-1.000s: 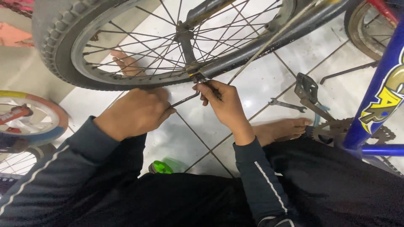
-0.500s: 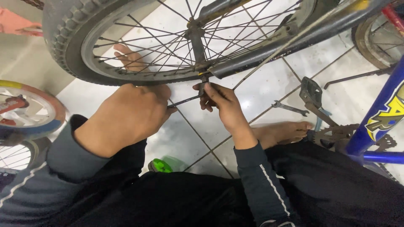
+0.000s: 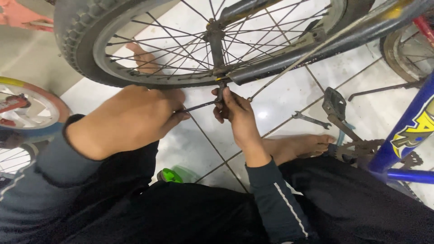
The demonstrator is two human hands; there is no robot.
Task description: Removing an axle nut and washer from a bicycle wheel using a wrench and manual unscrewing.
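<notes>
Left hand (image 3: 129,119) grips thin dark metal wrench (image 3: 199,106), shaft pointing right (slightly upward) to right hand (image 3: 235,108) pinching axle nut (image 3: 221,86).

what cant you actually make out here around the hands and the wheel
Head view:
- Left hand: its palm and the handle of the thin tool are hidden behind its own back.
- Right hand: its fingers cover the part they pinch below the wheel.
- Wheel: top cut off by the frame edge.
</notes>
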